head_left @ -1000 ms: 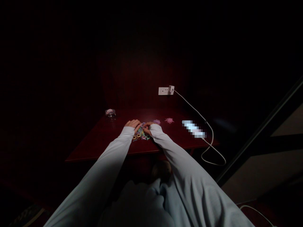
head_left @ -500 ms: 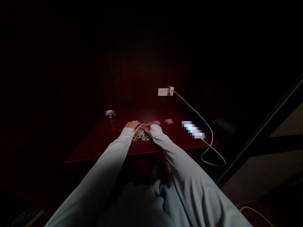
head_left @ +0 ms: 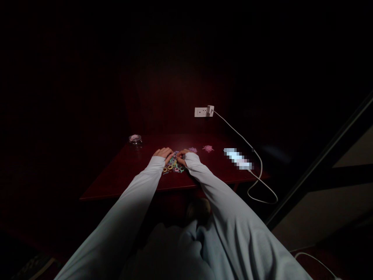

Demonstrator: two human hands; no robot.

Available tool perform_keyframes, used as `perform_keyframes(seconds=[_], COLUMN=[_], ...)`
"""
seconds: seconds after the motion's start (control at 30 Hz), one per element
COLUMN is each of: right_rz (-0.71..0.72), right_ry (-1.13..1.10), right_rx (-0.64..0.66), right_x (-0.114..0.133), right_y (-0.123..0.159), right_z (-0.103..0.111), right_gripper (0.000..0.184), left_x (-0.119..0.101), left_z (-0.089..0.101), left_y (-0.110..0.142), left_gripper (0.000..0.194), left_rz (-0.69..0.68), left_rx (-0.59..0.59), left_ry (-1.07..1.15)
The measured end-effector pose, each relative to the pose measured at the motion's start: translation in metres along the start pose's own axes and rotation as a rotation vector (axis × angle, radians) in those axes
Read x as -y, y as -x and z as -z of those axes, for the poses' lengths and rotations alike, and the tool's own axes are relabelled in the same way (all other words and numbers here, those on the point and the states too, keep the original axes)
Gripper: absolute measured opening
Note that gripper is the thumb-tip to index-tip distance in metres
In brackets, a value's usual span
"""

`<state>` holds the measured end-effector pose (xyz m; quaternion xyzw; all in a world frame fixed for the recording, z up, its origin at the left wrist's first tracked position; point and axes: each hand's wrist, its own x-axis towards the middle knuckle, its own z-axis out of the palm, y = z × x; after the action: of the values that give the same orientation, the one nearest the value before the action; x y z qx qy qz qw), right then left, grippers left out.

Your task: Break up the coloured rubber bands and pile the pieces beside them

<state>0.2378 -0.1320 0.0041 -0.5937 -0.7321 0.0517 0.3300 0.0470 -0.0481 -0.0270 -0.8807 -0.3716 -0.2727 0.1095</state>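
Observation:
A heap of small colourful pieces, some of them ring-shaped in yellow, pink and green, lies on the dark red table between my hands. Their exact kind is too small to tell. My left hand rests at the heap's left edge, back upward, with its fingers stretched over the pieces. On the opposite side, my right hand bends its fingers inward and down into the heap, thumb and fingertips close together. Whatever they pinch is hidden. Just beyond the right hand sits a small purple pile, with a pink pile farther right.
A clear jar with pink pieces on top stands at the table's back left. To the right lies a blurred bright device, its white cable running to a charger in the wall socket.
Both hands stay at the heap, with only slight finger movement. The whole view has shifted by a few pixels; the piles and jar keep their places.

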Motion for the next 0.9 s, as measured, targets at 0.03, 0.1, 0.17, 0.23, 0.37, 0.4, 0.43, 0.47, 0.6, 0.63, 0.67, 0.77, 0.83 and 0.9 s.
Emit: perform_keyframes(seconds=[0.03,0.1,0.17,0.23,0.37,0.4,0.43,0.47,0.6,0.63,0.67,0.77,0.83,0.9], right_rz=[0.000,0.000,0.000,0.000,-0.003,-0.004,-0.005,-0.005,-0.003,-0.001,0.002,0.011,0.017,0.020], right_ry=[0.001,0.003,0.005,0.007,0.009,0.010,0.011,0.011,0.011,0.012,0.012,0.014,0.016,0.018], right_rx=[-0.001,0.001,0.003,0.005,0.010,0.010,0.011,0.011,0.007,0.006,0.006,0.006,0.003,-0.003], right_x=[0.0001,0.0004,0.0008,0.0012,0.0018,0.0020,0.0021,0.0022,0.0027,0.0028,0.0028,0.0023,0.0017,0.0010], right_y=[-0.0001,-0.0003,-0.0004,-0.0006,-0.0008,-0.0008,-0.0008,-0.0006,0.0005,0.0009,0.0012,0.0019,0.0020,0.0017], right_z=[-0.0004,-0.0011,-0.0012,-0.0007,0.0009,0.0011,0.0013,0.0014,0.0017,0.0020,0.0024,0.0034,0.0036,0.0030], right_gripper=[0.020,0.019,0.019,0.019,0.019,0.019,0.019,0.019,0.019,0.020,0.020,0.022,0.023,0.023], left_x=[0.0001,0.0000,-0.0004,-0.0009,-0.0013,-0.0011,-0.0009,-0.0006,0.0007,0.0009,0.0010,0.0007,0.0002,-0.0004], left_z=[0.0001,0.0008,0.0020,0.0031,0.0035,0.0032,0.0028,0.0023,0.0008,0.0006,0.0004,0.0004,0.0008,0.0013], left_y=[-0.0001,0.0000,0.0004,0.0008,0.0005,0.0003,0.0000,-0.0002,-0.0008,-0.0008,-0.0009,-0.0008,-0.0007,-0.0005], left_gripper=[0.019,0.020,0.022,0.023,0.022,0.022,0.022,0.022,0.022,0.022,0.021,0.021,0.021,0.021], left_rz=[0.001,-0.002,-0.006,-0.010,-0.009,-0.008,-0.007,-0.007,-0.009,-0.008,-0.006,0.000,0.001,0.001], left_rx=[0.002,0.005,0.006,0.008,0.008,0.008,0.008,0.008,0.014,0.015,0.016,0.017,0.018,0.020], left_ry=[-0.001,0.000,0.002,0.005,0.006,0.005,0.004,0.004,0.002,0.001,0.000,-0.004,-0.007,-0.009])
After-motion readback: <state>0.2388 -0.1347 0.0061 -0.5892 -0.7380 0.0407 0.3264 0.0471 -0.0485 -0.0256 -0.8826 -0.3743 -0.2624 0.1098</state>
